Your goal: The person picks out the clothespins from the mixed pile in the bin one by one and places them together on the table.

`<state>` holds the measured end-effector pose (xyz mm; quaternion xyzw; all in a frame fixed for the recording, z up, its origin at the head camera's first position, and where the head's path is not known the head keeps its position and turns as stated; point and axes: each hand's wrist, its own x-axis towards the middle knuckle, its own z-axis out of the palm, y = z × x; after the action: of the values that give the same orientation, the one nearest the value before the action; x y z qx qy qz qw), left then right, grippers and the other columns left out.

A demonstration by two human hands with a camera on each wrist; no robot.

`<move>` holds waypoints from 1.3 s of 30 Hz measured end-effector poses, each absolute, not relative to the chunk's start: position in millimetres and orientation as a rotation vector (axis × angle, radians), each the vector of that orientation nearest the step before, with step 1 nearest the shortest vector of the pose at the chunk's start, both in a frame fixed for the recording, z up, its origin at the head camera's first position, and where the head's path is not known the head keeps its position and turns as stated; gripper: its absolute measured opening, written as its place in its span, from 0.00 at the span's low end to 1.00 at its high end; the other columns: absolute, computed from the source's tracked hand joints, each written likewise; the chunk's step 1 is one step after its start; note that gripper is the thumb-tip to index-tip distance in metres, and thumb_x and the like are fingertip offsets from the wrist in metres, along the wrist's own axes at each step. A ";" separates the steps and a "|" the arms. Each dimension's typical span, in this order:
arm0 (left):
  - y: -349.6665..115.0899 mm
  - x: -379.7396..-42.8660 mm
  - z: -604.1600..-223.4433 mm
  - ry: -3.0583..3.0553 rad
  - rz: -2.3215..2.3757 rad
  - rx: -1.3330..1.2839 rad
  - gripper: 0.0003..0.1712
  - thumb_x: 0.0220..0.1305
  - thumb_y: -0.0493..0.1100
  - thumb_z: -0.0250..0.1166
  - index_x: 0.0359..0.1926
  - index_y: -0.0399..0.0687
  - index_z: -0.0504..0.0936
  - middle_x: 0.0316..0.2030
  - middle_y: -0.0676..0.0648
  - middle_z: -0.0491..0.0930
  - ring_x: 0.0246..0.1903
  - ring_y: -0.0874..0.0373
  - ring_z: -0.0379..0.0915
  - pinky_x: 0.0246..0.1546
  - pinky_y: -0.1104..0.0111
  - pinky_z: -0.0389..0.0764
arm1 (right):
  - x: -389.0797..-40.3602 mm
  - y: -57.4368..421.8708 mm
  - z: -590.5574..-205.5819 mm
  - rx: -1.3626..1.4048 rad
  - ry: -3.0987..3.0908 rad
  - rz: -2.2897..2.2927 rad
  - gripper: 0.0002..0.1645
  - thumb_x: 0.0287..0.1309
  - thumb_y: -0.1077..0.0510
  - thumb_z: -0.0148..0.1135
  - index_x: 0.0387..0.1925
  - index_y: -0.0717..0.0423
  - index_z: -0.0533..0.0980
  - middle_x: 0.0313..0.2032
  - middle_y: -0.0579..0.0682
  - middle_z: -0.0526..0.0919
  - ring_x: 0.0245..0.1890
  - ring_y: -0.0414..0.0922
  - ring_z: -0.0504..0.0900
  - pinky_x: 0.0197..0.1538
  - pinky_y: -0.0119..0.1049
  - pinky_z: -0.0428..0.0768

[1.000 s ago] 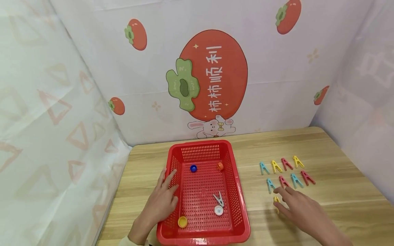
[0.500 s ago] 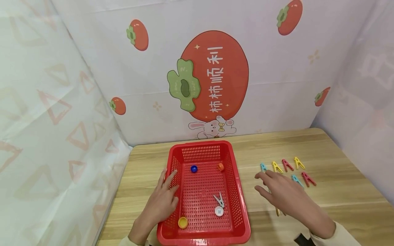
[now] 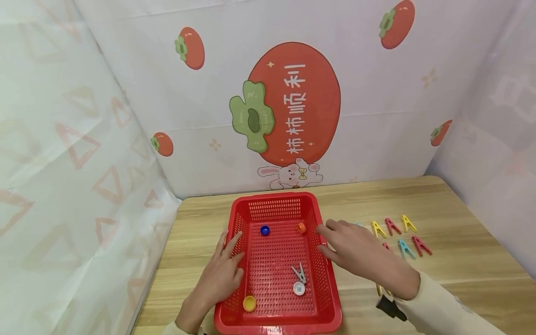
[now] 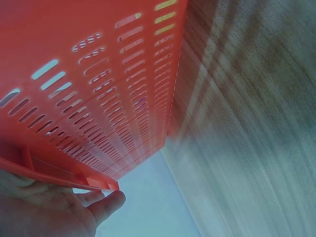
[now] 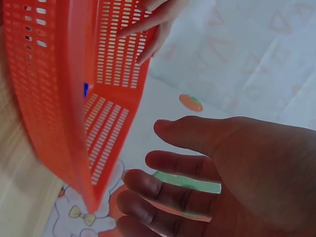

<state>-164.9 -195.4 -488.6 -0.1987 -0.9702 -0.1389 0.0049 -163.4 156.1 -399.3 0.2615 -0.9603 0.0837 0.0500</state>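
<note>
My left hand [image 3: 219,278] rests on the left rim of a red plastic basket [image 3: 332,291], fingers spread over the edge. In the left wrist view, its fingers [image 4: 106,206] lie against the outside of the rim. Over the right rim hovers my right hand [image 3: 356,251], its fingers apart and nothing between them in the right wrist view. Inside the basket lie a blue cap [image 3: 265,231], an orange cap [image 3: 301,227], a yellow cap [image 3: 250,304], a white cap [image 3: 299,288] and a grey clothespin [image 3: 299,273].
Right of the basket, several clothespins lie in rows on the wooden table [image 3: 460,279], among them a yellow one [image 3: 378,229], a red one [image 3: 392,225] and a blue one [image 3: 406,249]. My right arm partly covers others. A printed cloth [image 3: 368,139] hangs behind.
My right hand has moved left from beside the yellow clothespin, across the clothespin rows, to the basket's right rim. My left hand has stayed on the left rim.
</note>
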 end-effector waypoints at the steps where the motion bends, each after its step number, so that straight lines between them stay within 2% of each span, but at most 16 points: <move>1: -195.2 -165.0 -488.6 -3.039 -0.430 -0.623 0.19 0.69 0.37 0.68 0.57 0.31 0.89 0.83 0.37 0.61 0.87 0.35 0.36 0.85 0.41 0.57 | -165.2 152.7 -397.8 0.818 -2.925 0.248 0.19 0.66 0.48 0.77 0.53 0.49 0.83 0.38 0.47 0.86 0.32 0.39 0.80 0.30 0.31 0.85; 5: -194.5 -164.9 -488.1 -3.038 -0.427 -0.626 0.19 0.69 0.37 0.68 0.57 0.31 0.89 0.83 0.37 0.61 0.87 0.35 0.36 0.85 0.41 0.57 | -171.5 140.2 -391.1 0.906 -2.917 0.202 0.23 0.64 0.47 0.78 0.55 0.50 0.83 0.45 0.52 0.89 0.39 0.45 0.87 0.37 0.39 0.92; 8: -194.4 -164.3 -487.8 -3.036 -0.447 -0.621 0.19 0.68 0.36 0.68 0.57 0.30 0.88 0.83 0.36 0.61 0.87 0.34 0.37 0.85 0.40 0.57 | -176.0 131.2 -388.3 0.985 -2.880 0.139 0.24 0.64 0.47 0.78 0.56 0.52 0.83 0.46 0.53 0.89 0.41 0.48 0.89 0.41 0.42 0.93; 18: -194.5 -163.8 -487.0 -3.029 -0.429 -0.624 0.19 0.68 0.36 0.69 0.56 0.30 0.89 0.83 0.37 0.61 0.87 0.34 0.37 0.85 0.41 0.56 | -180.9 98.5 -386.3 1.164 -2.773 -0.085 0.23 0.65 0.46 0.77 0.56 0.53 0.85 0.46 0.53 0.91 0.43 0.49 0.91 0.43 0.43 0.94; 27: -194.8 -163.4 -487.4 -3.044 -0.435 -0.620 0.19 0.69 0.36 0.69 0.57 0.30 0.88 0.83 0.37 0.61 0.87 0.34 0.37 0.85 0.41 0.56 | -178.3 61.7 -390.5 1.195 -2.929 -0.333 0.25 0.71 0.40 0.71 0.61 0.48 0.85 0.48 0.50 0.91 0.43 0.47 0.89 0.50 0.43 0.92; 30: -195.2 -163.1 -487.7 -3.052 -0.432 -0.616 0.19 0.69 0.37 0.69 0.57 0.30 0.89 0.83 0.37 0.61 0.87 0.34 0.37 0.85 0.41 0.57 | -180.1 53.6 -394.3 1.207 -2.981 -0.375 0.23 0.71 0.41 0.71 0.59 0.47 0.85 0.45 0.48 0.91 0.36 0.44 0.85 0.44 0.39 0.91; 34: -195.5 -163.0 -487.8 -3.053 -0.432 -0.613 0.19 0.69 0.37 0.69 0.56 0.31 0.89 0.83 0.37 0.61 0.87 0.34 0.37 0.85 0.41 0.57 | -185.0 47.9 -398.9 1.264 -3.057 -0.375 0.16 0.68 0.43 0.74 0.50 0.46 0.86 0.34 0.45 0.88 0.27 0.40 0.78 0.35 0.32 0.87; 39: -195.9 -163.3 -488.4 -3.046 -0.431 -0.613 0.19 0.69 0.37 0.68 0.56 0.31 0.89 0.83 0.37 0.61 0.87 0.35 0.37 0.85 0.41 0.57 | -193.5 42.3 -401.7 1.272 -3.214 -0.375 0.14 0.63 0.42 0.78 0.40 0.45 0.85 0.28 0.43 0.84 0.27 0.39 0.78 0.38 0.32 0.89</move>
<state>-163.3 -195.9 -488.4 -0.1955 -0.9710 -0.1375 0.0022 -193.5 42.3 -401.7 0.3608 -0.9114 -0.1063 -0.1671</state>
